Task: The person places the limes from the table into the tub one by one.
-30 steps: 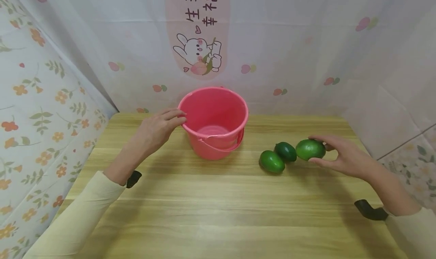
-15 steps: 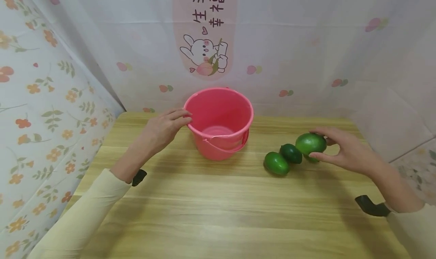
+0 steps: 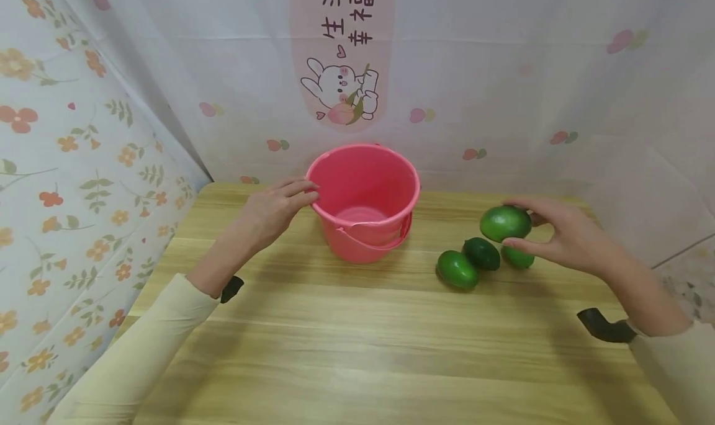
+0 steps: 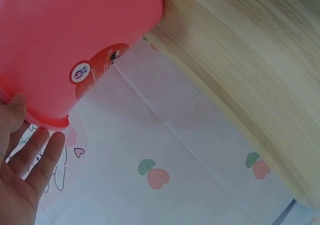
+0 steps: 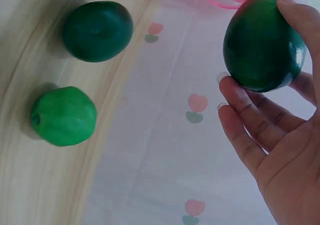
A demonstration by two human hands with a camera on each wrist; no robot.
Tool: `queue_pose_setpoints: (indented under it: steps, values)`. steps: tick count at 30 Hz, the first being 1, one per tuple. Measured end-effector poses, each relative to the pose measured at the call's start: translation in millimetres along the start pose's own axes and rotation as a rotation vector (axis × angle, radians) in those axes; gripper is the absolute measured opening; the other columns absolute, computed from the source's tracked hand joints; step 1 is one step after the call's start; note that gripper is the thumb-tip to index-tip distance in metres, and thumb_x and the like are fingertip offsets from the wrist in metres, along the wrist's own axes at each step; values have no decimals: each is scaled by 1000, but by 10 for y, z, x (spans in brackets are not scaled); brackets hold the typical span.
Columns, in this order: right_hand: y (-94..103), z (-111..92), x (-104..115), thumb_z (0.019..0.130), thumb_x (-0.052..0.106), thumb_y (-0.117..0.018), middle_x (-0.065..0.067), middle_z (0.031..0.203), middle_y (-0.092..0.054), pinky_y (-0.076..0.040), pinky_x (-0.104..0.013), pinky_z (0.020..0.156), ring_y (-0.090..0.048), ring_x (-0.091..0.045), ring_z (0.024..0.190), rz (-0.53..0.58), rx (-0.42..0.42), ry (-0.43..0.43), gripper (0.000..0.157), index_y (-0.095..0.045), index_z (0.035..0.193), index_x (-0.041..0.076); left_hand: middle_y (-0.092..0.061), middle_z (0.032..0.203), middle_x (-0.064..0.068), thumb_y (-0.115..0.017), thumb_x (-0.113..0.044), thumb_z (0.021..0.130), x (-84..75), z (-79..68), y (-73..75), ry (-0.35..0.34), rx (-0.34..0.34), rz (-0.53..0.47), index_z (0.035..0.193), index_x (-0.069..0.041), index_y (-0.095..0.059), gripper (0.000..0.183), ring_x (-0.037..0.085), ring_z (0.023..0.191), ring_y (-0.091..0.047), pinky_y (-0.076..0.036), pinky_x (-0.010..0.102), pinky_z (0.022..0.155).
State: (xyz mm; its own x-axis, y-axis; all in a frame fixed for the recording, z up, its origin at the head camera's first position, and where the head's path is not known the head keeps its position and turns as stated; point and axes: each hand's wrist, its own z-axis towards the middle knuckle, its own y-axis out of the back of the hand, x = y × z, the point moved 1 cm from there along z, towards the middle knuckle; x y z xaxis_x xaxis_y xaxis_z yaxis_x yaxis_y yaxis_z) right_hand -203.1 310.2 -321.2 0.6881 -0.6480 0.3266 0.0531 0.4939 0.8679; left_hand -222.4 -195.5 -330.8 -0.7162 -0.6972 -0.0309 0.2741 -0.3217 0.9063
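My left hand (image 3: 274, 213) holds the near-left rim of a pink bucket (image 3: 357, 242), its fingers over the edge; in the left wrist view the thumb (image 4: 18, 105) lies against the outer wall. The bucket stands upright, and the visible part of its inside holds nothing. At the right, my right hand (image 3: 564, 236) pinches a large glossy green mango (image 3: 505, 223) between thumb and fingers, above the table. Below it sit a small light green fruit (image 3: 518, 257), partly hidden by the thumb, a dark green oval fruit (image 3: 481, 254) and a bright green one (image 3: 457, 270).
The wood-grain table (image 3: 357, 338) has a printed white curtain (image 3: 480, 90) close behind its back edge. A floral cloth (image 3: 84, 177) hangs on the left. The bucket's thin handle (image 3: 371, 245) hangs down at its front.
My right hand has lifted the mango off the table, uncovering the light green fruit beneath. My left hand stays on the bucket's rim. The head view has shifted slightly left.
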Motion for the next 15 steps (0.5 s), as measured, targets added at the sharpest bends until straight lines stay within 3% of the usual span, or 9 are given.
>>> queue_pose_setpoints:
  steps: [15]
  values:
    - [60,348,93,75,12,-91,-2,117,-67,-46,-12,79,-70,-21,86,-26,-18,-3,67,-62,135,9,-63,133,9,-74,8,88,-5,-5,28,-4,25,20,127,-11,-70,44,29,130,-53,-59,49,79]
